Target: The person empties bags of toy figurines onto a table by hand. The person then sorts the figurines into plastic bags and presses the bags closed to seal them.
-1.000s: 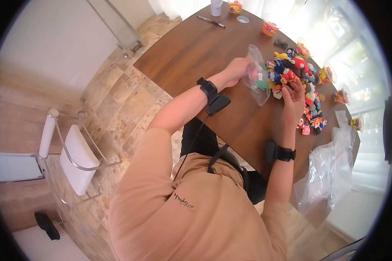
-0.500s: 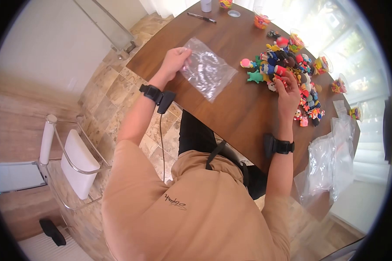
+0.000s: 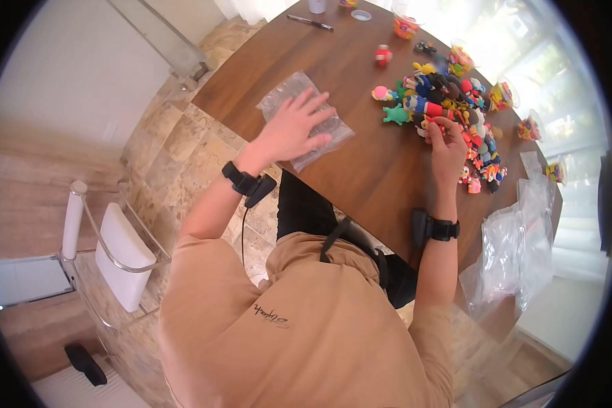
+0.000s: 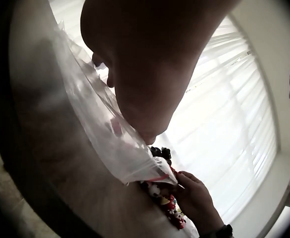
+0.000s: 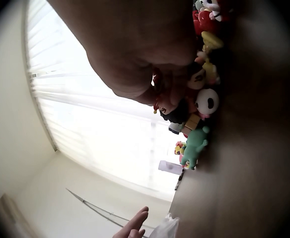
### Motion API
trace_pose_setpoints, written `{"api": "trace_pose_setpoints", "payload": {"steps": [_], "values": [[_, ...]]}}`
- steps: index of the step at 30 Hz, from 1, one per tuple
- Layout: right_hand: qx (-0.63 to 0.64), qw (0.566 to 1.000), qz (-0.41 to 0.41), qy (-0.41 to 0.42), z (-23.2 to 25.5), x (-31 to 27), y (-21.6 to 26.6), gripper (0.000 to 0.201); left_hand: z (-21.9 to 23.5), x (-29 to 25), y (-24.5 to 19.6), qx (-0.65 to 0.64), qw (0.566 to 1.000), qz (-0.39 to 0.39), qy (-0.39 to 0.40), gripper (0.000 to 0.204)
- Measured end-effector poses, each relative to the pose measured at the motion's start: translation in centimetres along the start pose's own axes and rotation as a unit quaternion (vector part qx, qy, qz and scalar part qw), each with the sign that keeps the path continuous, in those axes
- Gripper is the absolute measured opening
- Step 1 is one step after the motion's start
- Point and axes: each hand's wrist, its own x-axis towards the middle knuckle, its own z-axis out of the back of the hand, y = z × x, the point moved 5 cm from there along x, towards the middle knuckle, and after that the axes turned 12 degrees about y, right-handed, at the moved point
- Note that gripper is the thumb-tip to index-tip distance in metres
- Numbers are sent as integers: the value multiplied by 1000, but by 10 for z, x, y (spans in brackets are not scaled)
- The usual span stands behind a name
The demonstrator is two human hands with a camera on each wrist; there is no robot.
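Observation:
My left hand (image 3: 296,126) is spread over a flat clear plastic bag (image 3: 279,95) on the left of the wooden table, fingers apart and overlapping it. In the left wrist view the bag (image 4: 100,134) runs beneath that hand. My right hand (image 3: 449,153) is at the near edge of a pile of small toy figures (image 3: 449,92), thumb and fingertips pinching a reddish toy figure (image 5: 167,102), largely hidden by the fingers. Close by lie a green figure (image 3: 396,114) and a pink-headed one (image 3: 382,93). Apart from the pile is a red-and-white figure (image 3: 383,54).
More clear plastic bags (image 3: 503,251) lie at the table's right. Along the far edge stand several clear cups of colourful pieces, one (image 3: 406,27) near the back. A pen (image 3: 310,23), a round lid (image 3: 361,15) and a white container (image 3: 317,6) are at the back left.
My left hand has drawn the bag leftward from the pile, laid it down and loosened its fingers. A red-and-white figure now lies apart toward the back. My right hand stays at the pile.

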Motion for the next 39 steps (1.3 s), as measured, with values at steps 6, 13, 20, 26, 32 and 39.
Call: {"api": "trace_pose_setpoints", "payload": {"steps": [6, 13, 20, 26, 32, 39], "values": [[-3, 999, -2, 40, -3, -8, 9, 14, -22, 3, -9, -21, 996, 47, 71, 67], [-44, 995, -10, 94, -12, -18, -16, 13, -23, 5, -13, 0, 995, 74, 71, 71], [-75, 990, -37, 111, -17, -23, -17, 16, -27, 8, -18, 3, 992, 109, 67, 74], [-108, 989, -21, 99, -16, -23, -9, 16, -12, 6, -27, 69, 983, 168, 14, 88], [-92, 990, 13, 110, -15, -26, -1, 16, -23, 10, -23, 32, 980, 192, 43, 93], [-113, 987, 20, 109, -13, -27, -4, 17, -7, 9, -10, 0, 981, 187, 42, 85]]}}
